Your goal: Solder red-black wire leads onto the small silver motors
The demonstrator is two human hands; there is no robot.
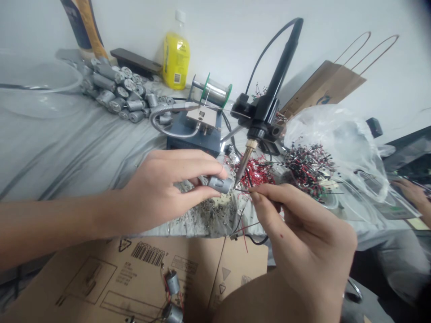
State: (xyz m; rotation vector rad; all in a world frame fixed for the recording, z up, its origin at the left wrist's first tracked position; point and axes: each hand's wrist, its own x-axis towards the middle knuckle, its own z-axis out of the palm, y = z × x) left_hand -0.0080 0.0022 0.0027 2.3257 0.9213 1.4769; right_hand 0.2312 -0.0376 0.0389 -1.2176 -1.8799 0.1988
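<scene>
- A pile of grey cylindrical metal motors [116, 92] lies on the grey-covered counter [101, 134].
- Below, a printed brown cardboard sheet [134, 298] has two wired grey metal motors [173, 282] over it.
- The person's left hand [161, 184] has its fingers pinching a small grey cylindrical metal motor [219, 184], held above the counter's edge.
- Behind stand a plastic bottle of yellow liquid [177, 60] and a green-rimmed spool of silver solder wire [216, 92].
- A black-handled soldering iron [247, 157] points down at the held motor's right end; whether they touch cannot be told.
- The right hand [299, 224] pinches a thin black wire [241, 191] between thumb and forefinger, leading toward that end.
- Farther right lies a tangled heap of black and red wires [310, 168].
</scene>
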